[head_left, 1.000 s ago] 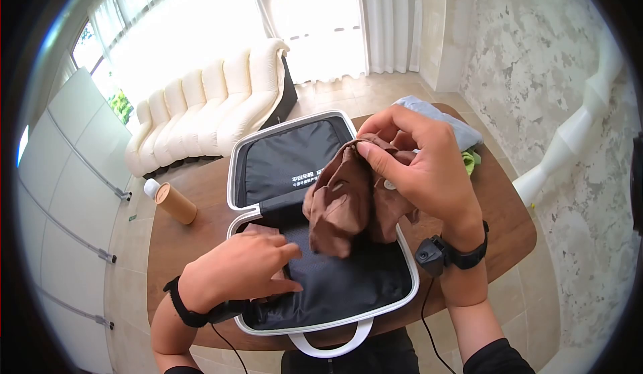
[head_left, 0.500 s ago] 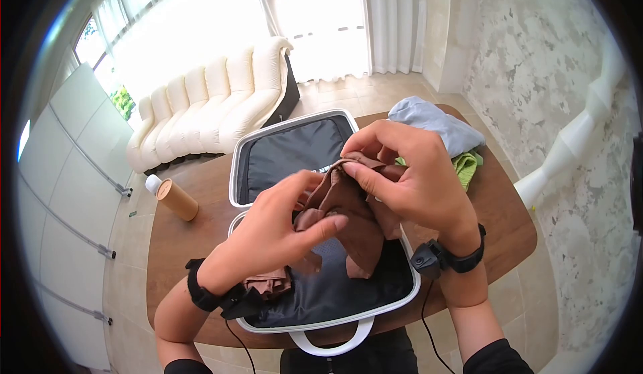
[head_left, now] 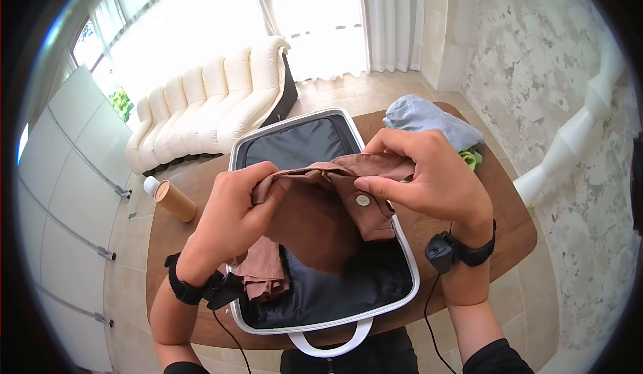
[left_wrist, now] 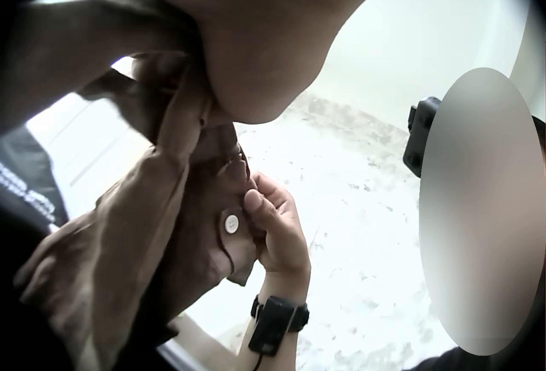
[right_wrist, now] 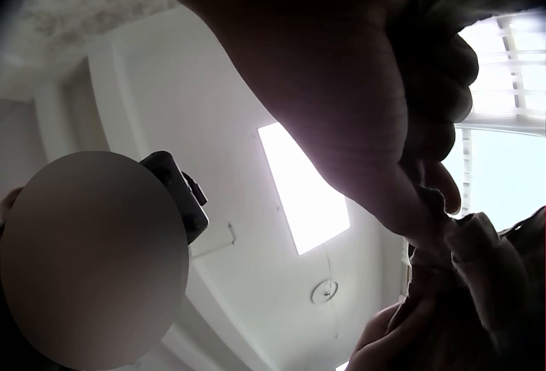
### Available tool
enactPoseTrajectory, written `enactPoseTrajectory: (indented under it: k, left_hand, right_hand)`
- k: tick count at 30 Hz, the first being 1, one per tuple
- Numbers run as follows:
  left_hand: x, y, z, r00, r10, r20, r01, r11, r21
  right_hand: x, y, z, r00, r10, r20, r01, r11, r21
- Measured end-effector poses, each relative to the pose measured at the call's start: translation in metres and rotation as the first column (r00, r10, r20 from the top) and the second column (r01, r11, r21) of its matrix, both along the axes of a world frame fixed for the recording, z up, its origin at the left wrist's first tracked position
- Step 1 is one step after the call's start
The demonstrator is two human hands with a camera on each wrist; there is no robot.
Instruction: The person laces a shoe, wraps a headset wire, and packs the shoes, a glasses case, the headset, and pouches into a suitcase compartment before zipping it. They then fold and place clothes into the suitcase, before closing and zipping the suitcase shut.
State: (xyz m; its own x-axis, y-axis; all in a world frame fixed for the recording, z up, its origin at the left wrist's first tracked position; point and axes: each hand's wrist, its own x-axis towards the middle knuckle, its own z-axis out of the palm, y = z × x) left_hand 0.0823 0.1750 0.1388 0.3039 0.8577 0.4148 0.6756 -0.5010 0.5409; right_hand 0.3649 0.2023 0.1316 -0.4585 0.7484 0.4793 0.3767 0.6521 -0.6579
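Note:
A brown garment [head_left: 315, 220] with a white button hangs stretched over the open suitcase [head_left: 395, 307]. My left hand [head_left: 234, 206] pinches its upper edge at the left, thumb toward me. At the right, my right hand [head_left: 435, 180] pinches the same edge close to the button, which also shows in the left wrist view beside the right hand [left_wrist: 281, 226]. Below my left hand, a folded brown cloth [head_left: 264, 270] lies in the suitcase's near left side. In the right wrist view the garment [right_wrist: 495, 277] is dark and partly hidden by the fingers.
A wooden table [head_left: 201, 253] bears the suitcase. Past my right hand lie a light blue garment [head_left: 432, 121] and a green cloth [head_left: 473, 160]. A brown cylinder with a white top [head_left: 174, 200] stands left of the suitcase. Farther back is a cream sofa [head_left: 207, 99].
My left hand has come up from the suitcase to the garment and now grips its edge at the left. The garment, bunched before, is spread between both hands.

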Motion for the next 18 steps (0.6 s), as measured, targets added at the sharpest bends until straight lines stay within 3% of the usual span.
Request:
enactPoseTrajectory:
  k: [8,18]
  left_hand:
    - [-0.004,-0.01,0.017,0.987,-0.046,-0.157,0.036,0.997,-0.062]
    - [-0.008,-0.011,0.015,0.998,-0.009,-0.067,0.014,0.998,0.063]
  right_hand:
    - [0.002,-0.001,0.004,0.998,-0.041,-0.045,0.043,0.998,0.04]
    - [0.007,-0.001,0.002,0.999,0.038,0.005,-0.039,0.995,0.087]
